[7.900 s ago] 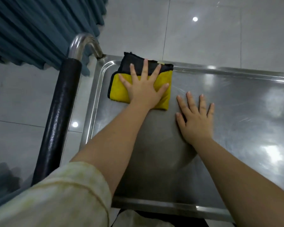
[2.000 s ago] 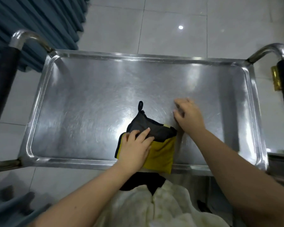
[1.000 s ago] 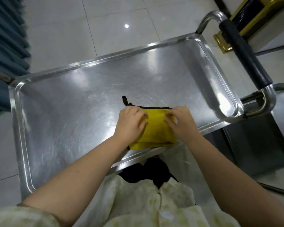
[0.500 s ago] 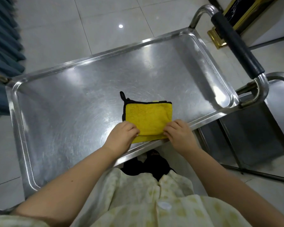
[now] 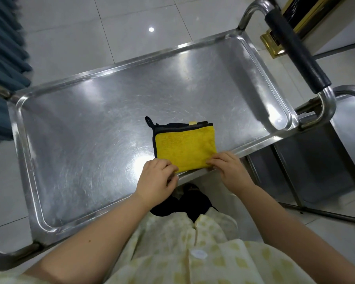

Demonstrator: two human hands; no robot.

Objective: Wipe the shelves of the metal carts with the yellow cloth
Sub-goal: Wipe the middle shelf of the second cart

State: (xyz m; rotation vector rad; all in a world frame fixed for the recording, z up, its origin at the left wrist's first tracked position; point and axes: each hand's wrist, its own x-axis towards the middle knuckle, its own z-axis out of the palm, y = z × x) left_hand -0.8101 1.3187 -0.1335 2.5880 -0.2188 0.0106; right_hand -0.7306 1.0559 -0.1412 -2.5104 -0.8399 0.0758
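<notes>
A yellow cloth [image 5: 184, 147] with black edging and a small loop lies folded into a rectangle on the top shelf [image 5: 94, 140] of a steel cart, close to the near rim. My left hand [image 5: 156, 181] pinches its near left corner with curled fingers. My right hand [image 5: 226, 168] pinches its near right corner. Both hands sit at the shelf's near edge.
A black-padded handle [image 5: 295, 48] curves over the cart's right end. A second steel cart [image 5: 353, 128] stands to the right, with a lower shelf [image 5: 307, 167] showing beneath. Blue curtains [image 5: 2, 58] hang at the left. A gold-trimmed object [image 5: 275, 44] stands at the upper right.
The cloth went from crumpled under my left hand to a flat yellow-side-up rectangle. Both hands slid back from its middle to its near corners.
</notes>
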